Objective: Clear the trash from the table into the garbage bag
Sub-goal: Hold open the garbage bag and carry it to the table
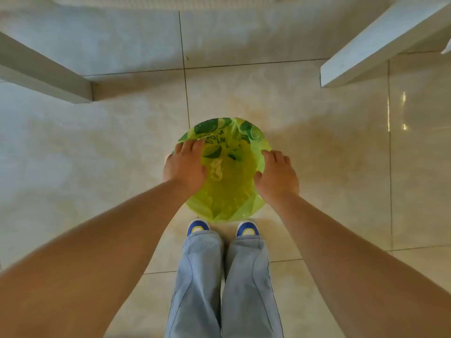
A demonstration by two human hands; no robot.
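A: Two hands are on one bag, and that is most of what the view looks down on. At the far left a white table leg [46, 76] slants down to the tiled floor [109, 147].

B: And the left hand?

A: The left hand [185, 167] grips the left rim of the green garbage bag [227, 191], fingers curled over the edge and pointing away from the person, thumb on the inside of the mouth. It holds plastic, nothing else.

B: Where does the bag sit?

A: On the floor, just ahead of the person's blue and yellow shoes [198, 226], between the two hands. Its mouth is pulled open into a rough circle. The far wall shows a dark green lime print. Inside, close by the left thumb, lies a pale crumpled wad of trash [216, 169]; I cannot tell what it is made of.

B: The right side?

A: The right hand [277, 176] holds the right rim the same way, fingers curled over it, thumb toward the opening. Light blue trousers [224, 284] show below the bag. At the upper right a second white table leg [380, 45] runs down to the tiles.
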